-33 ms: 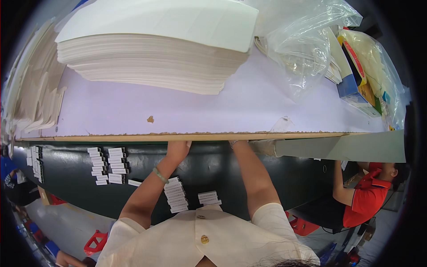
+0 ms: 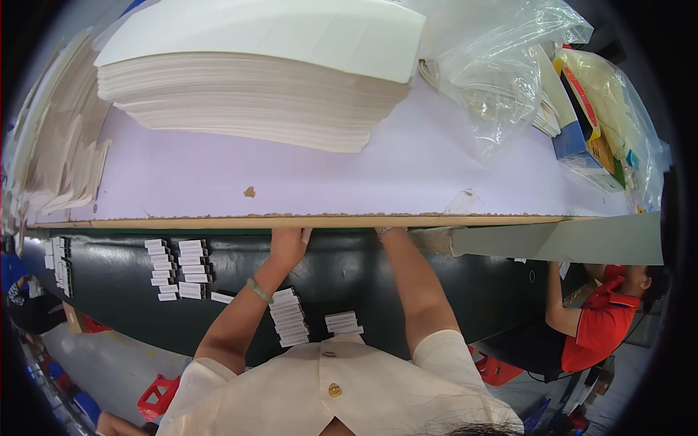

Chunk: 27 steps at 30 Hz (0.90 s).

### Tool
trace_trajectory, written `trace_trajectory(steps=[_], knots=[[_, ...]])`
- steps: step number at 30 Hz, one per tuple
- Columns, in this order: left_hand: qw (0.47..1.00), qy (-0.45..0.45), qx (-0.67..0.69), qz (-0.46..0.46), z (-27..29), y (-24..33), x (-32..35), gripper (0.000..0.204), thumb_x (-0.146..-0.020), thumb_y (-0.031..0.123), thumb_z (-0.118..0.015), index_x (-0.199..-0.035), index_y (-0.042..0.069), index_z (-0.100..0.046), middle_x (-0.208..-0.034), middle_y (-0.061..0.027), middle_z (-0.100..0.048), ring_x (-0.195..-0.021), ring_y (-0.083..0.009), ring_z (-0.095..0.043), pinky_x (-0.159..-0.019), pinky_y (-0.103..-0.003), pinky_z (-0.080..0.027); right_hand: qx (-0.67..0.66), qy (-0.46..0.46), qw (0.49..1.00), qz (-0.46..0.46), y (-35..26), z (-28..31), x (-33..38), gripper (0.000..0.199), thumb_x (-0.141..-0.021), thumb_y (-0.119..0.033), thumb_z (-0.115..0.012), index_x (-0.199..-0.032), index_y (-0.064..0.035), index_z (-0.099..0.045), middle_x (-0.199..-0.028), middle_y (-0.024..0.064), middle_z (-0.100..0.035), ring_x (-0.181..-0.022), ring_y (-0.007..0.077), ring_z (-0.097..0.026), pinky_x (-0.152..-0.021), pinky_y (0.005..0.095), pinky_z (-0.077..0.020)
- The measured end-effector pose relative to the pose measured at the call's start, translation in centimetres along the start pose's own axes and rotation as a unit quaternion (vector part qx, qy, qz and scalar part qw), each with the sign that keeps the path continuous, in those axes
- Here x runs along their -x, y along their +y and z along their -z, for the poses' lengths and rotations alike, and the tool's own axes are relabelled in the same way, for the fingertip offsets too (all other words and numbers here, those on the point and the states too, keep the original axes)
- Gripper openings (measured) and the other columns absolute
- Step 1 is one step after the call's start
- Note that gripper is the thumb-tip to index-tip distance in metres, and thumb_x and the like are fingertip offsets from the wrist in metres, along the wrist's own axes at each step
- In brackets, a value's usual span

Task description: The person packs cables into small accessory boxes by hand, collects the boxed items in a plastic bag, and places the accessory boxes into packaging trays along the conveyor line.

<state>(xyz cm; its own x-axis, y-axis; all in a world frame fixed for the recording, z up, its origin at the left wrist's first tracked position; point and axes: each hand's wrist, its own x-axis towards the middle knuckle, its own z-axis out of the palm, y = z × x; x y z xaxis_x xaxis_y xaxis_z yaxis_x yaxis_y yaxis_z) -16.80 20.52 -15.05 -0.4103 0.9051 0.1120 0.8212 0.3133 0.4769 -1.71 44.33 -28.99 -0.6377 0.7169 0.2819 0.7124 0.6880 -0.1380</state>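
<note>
A pale lilac counter fills the upper view, its wooden front edge running straight across. On it sits a tall stack of white die-cut sheets, with crumpled clear plastic bags to the right. Below the edge lies a dark conveyor belt carrying rows of small white labels. The left hand reaches under the counter's edge, fingers hidden beneath it; the right hand is mostly out of sight there too. The hands are apart; whether either grips anything cannot be told.
</note>
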Motion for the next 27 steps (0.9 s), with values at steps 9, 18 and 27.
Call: trace_trajectory(steps=[9,18,27], knots=[[0.985,0.019,0.12,0.118,5.1,-3.6,13.3,0.028,-0.078,0.008,-0.068,-0.103,0.0,-0.061,-0.101,-0.0191,-0.059,-0.093,-0.039,-0.058,-0.084,-0.044,-0.048,-0.128,-0.089,0.984,0.09,-7.6,12.2,2.5,0.026,-0.077,-0.014,-0.064,-0.101,-0.0039,-0.062,-0.103,0.0178,-0.06,-0.1,0.0356,-0.055,-0.088,0.0445,-0.0444],[0.984,-0.084,0.12,0.099,4.0,-3.9,16.9,0.016,-0.079,0.01,-0.068,-0.092,-0.001,-0.065,-0.084,-0.0151,-0.06,-0.078,-0.0313,-0.06,-0.071,-0.038,-0.049,-0.331,-0.37,0.854,0.159,-8.7,18.3,19.5,0.017,-0.082,-0.02,-0.065,-0.094,-0.0095,-0.065,-0.093,0.0102,-0.06,-0.096,0.0315,-0.055,-0.087,0.0405,-0.045],[0.954,-0.06,0.256,0.146,3.3,-2.6,11.7,0.011,-0.081,0.01,-0.068,-0.086,0.001,-0.066,-0.084,-0.0144,-0.063,-0.079,-0.025,-0.062,-0.069,-0.035,-0.047,-0.325,-0.249,0.912,0.012,-6.8,19.0,20.1,0.014,-0.081,-0.02,-0.067,-0.09,-0.0082,-0.067,-0.088,0.01,-0.062,-0.087,0.029,-0.059,-0.077,0.0394,-0.0481]])
